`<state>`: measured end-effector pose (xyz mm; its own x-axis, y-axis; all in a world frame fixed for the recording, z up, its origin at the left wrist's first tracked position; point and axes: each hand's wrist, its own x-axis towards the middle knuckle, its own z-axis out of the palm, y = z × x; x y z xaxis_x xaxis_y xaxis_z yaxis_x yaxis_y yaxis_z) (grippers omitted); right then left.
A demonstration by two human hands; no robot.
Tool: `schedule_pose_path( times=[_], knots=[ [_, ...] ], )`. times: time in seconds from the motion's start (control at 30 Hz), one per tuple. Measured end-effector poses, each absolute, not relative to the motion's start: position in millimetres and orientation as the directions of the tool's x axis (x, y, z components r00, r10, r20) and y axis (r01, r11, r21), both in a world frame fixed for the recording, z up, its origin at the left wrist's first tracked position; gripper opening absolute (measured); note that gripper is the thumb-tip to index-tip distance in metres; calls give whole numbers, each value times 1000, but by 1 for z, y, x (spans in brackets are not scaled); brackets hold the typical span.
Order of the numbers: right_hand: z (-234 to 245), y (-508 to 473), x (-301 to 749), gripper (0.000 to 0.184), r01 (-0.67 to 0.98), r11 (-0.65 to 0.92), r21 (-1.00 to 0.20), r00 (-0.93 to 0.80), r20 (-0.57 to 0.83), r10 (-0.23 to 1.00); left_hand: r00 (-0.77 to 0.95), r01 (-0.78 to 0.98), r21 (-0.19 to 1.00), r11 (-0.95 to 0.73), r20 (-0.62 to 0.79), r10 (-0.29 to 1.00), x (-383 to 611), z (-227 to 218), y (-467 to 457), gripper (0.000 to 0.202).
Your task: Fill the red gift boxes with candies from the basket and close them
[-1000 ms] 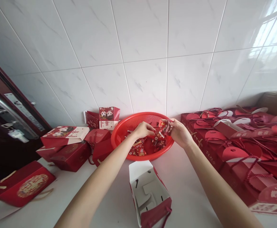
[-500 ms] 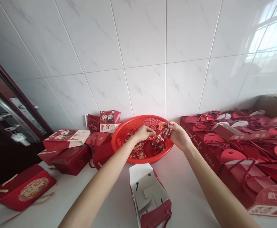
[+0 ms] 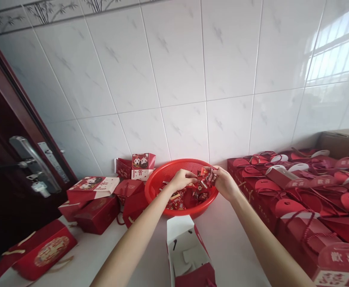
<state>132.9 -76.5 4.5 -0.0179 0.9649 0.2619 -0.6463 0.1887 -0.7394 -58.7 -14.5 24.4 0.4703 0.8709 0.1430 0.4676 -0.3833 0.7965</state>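
Note:
A round red plastic basket (image 3: 158, 180) stands against the tiled wall and holds several red wrapped sweets (image 3: 189, 196). My left hand (image 3: 182, 179) reaches into it with its fingers pinched together over the sweets; what it pinches is too small to make out. My right hand (image 3: 224, 184) hovers over the basket's right rim, closed on a small bunch of red wrapped sweets (image 3: 208, 176). Just in front of the basket an open red and white gift box (image 3: 186, 251) lies on the white counter, its white inside facing me.
Rows of closed red gift boxes with round tops and cord handles (image 3: 300, 191) fill the counter's right side. Loose red boxes (image 3: 98, 199) lie at the left, a flat red one (image 3: 39, 253) nearer me. A dark door with a metal handle (image 3: 30, 163) stands at far left.
The view has tilted up, so basket, boxes and hands sit lower in the picture. Both hands stay over the basket, the right one still holding its sweets.

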Motion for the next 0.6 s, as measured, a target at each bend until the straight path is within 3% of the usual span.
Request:
schedule_pose_path(
  times=[0.33,0.5,0.6],
  knots=[
    [9,-80,129,19,-634,174,-754,-12,234,972,374,572,719,-395,201,906,-78,26,-30,25],
    [11,-83,127,22,-616,198,-763,11,244,970,460,707,588,-393,40,887,-70,27,-33,15],
    [11,-82,126,24,-601,211,-771,27,244,969,475,778,490,-394,-48,878,-56,25,-29,25]
  ],
)
